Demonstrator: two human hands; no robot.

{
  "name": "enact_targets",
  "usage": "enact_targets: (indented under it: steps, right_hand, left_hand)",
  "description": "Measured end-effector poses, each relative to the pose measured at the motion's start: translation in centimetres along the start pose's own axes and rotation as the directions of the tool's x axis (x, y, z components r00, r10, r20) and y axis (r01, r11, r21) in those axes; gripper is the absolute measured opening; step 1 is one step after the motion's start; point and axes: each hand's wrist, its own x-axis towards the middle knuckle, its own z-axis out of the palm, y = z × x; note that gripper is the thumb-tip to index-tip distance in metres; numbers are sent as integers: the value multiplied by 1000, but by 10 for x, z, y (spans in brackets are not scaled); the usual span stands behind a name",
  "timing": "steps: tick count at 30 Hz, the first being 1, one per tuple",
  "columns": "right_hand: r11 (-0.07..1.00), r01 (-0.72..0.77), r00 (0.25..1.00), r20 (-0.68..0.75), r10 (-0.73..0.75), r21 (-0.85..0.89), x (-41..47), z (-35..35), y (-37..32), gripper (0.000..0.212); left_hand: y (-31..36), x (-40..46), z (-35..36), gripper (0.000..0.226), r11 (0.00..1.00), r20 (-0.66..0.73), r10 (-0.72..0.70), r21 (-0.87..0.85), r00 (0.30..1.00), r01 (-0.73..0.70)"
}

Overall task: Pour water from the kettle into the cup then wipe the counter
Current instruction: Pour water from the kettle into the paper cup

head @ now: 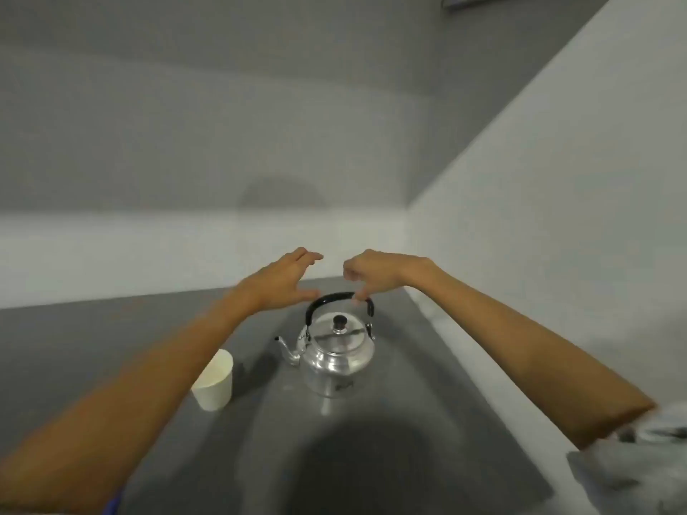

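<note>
1. A shiny metal kettle (336,360) stands upright on the grey desk (438,395), close to the corner where two pale walls meet.
2. Its lid carries a small black knob (339,321), and the black handle (331,298) stands up in an arch over the lid.
3. The thin spout (285,347) points to the left, towards the cup.
4. A white paper cup (214,381) stands upright on the desk, just beside the kettle on its left and not touching it. The left forearm hides a part of its rim. I cannot tell if there is something inside.
5. The right hand (375,273) hangs above the kettle with the wrist bent down. Its fingertips (357,301) touch the top of the handle on the right part of the arch. The grip is narrow, with curled fingers, but it does not close around the handle.
6. The left hand (288,278) is above the left side of the handle, palm down. Its grip is wide, the fingers spread, and it holds nothing. Whether the thumb touches the handle I cannot tell.
7. A grey crumpled cloth (639,473) shows at the bottom right corner, under the right elbow.
8. A dark round shadow lies on the desk in front of the kettle.
</note>
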Motion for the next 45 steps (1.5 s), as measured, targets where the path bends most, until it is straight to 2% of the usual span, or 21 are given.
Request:
enact_targets:
  steps: [3,7,9,13,18,21,24,30,35,39,42,45]
  right_hand:
    - [997,23,1000,-8,-23,67,5,21,6,57]
    - [977,118,992,-59,-109,178,15,48,14,40]
    - [948,151,987,-101,-127,280,19,56,18,33]
    - [885,151,966,-255,-38,441,30,72,21,42]
    - [817,128,915,-384,121,563,50,94,17,55]
    - [819,85,838,-485,250,568,57,103,13,57]
    - [818,57,794,-523,311,572,60,106,11,55]
    - [824,126,777,-571,265,553,62,91,8,54]
    - [871,146,705,-667,241,469,62,41,-4,58]
    - [901,157,650,-729,214,404,57,-1,-22,62]
    - [923,153,612,-767,192,353,56,-25,-37,56]
    - [937,158,594,-788,162,312,57,-39,-53,50]
  left_hand:
    - [2,4,34,70,998,33,-39,-53,999,41]
    - [-2,8,73,68,979,48,-122,-160,991,128]
    - [-5,12,83,56,959,8,-173,-224,985,171]
    - [-8,15,98,17,916,-93,-270,-332,958,226]
    - [-1,17,109,16,848,-209,-354,-484,912,218]
    - [4,20,112,22,822,-264,-412,-519,872,232]
    - [7,22,115,22,799,-281,-451,-549,847,244]
    - [14,22,102,24,771,-324,-492,-593,808,231]
    - [24,26,57,12,818,-441,-442,-555,781,149]
    - [24,24,18,18,862,-533,-388,-499,752,91]
    - [19,18,-7,18,876,-552,-359,-478,752,67]
    - [9,4,-27,15,901,-537,-312,-429,784,64]
